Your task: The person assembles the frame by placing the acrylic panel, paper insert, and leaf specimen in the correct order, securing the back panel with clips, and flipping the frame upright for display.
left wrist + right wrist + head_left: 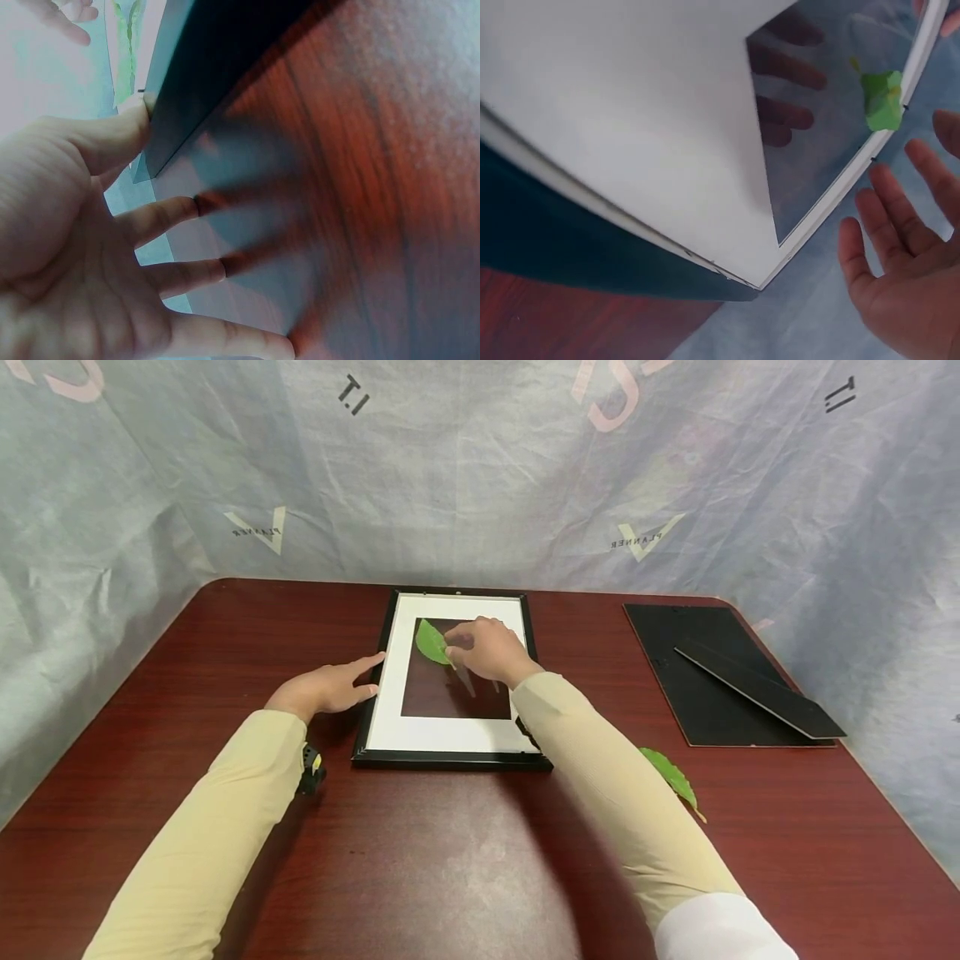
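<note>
A black picture frame (452, 760) with a white mat (450, 735) lies on the table, its clear pane showing reflections. On the pane, near the upper left of the mat opening, is a green leaf (431, 642). My right hand (491, 649) hovers over the pane; thumb and index fingertips come right at the leaf's edge in the head view. From the right wrist, the leaf (883, 97) appears apart from the loosely bent fingers (892, 217). My left hand (326, 687) touches the frame's left side, fingers extended; its thumb (124, 139) rests at the frame edge.
A second green leaf (670, 776) lies right of the frame, partly behind my right forearm. Farther right is a black backing board (675, 693) with its stand flap (765, 693) angled up. A printed grey sheet (450, 477) hangs behind the dark red table (420, 852).
</note>
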The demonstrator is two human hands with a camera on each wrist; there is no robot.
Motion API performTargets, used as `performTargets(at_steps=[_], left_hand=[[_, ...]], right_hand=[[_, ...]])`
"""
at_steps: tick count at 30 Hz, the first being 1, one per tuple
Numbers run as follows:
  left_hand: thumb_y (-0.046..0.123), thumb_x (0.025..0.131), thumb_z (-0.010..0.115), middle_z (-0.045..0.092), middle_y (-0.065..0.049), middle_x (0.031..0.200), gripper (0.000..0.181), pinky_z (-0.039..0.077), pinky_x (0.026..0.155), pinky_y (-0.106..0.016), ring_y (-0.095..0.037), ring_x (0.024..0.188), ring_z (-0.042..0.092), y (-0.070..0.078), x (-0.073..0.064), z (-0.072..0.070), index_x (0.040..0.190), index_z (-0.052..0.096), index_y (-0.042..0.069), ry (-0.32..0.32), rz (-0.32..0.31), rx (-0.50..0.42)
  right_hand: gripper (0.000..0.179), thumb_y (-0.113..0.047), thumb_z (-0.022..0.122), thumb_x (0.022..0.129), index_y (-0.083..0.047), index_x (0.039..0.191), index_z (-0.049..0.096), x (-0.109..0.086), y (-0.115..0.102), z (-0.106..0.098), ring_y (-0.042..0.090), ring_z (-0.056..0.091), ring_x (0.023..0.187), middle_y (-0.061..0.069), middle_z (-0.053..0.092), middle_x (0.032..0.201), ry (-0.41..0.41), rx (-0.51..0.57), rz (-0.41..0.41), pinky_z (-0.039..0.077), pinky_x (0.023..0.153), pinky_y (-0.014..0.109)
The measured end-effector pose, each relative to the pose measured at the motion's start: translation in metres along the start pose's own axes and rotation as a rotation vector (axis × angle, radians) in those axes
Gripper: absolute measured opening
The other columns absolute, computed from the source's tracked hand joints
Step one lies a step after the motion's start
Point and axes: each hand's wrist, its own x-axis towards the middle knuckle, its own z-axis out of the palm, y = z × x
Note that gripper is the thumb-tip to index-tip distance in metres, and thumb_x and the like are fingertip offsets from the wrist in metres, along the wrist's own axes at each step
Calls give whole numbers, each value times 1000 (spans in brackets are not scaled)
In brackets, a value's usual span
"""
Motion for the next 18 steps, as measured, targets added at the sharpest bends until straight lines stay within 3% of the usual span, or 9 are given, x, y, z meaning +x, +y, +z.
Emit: performTargets(at_steps=[3,8,18], left_hand=[[30,112,42,19,-32,162,67,28,113,-66,-54,141,33,0,-1,0,164,6,10,-4,1,-3],[29,111,41,19,-32,162,66,28,113,-65,-53,141,34,1,-1,0,164,6,10,-3,3,-3],[29,111,42,19,-32,162,66,29,113,-65,-53,141,35,2,-2,0,164,7,10,2,3,-3]], right_hand=[[38,-31,62,103,-16,138,66,-3,1,-3,28,59,118,11,65,128,22,117,41,49,97,44],[37,-29,66,101,-12,133,69,-8,1,-10,29,60,120,13,67,128,72,257,116,51,96,43],[34,-30,70,98,-12,126,73,-22,2,-27,30,55,127,11,68,128,119,311,205,50,97,42]])
